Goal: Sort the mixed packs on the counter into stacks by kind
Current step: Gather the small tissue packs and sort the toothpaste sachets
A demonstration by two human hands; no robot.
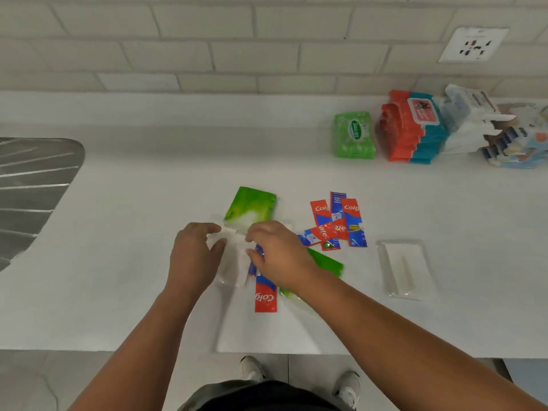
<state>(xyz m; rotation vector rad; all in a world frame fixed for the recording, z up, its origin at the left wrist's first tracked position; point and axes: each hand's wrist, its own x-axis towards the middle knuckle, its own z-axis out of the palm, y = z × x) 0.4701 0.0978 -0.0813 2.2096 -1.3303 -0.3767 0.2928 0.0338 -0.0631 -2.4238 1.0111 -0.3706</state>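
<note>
Left hand and right hand both pinch clear pack on counter; green pack behind, red sachets right.

A green pack lies flat and tilted mid-counter. Right of it, red-and-blue toothpaste sachets overlap in a loose fan. One more sachet lies nearer the edge, beside a second green pack. A crumpled clear white pack sits between them, pinched at its top, and another clear pack lies well apart on the right.
</note>
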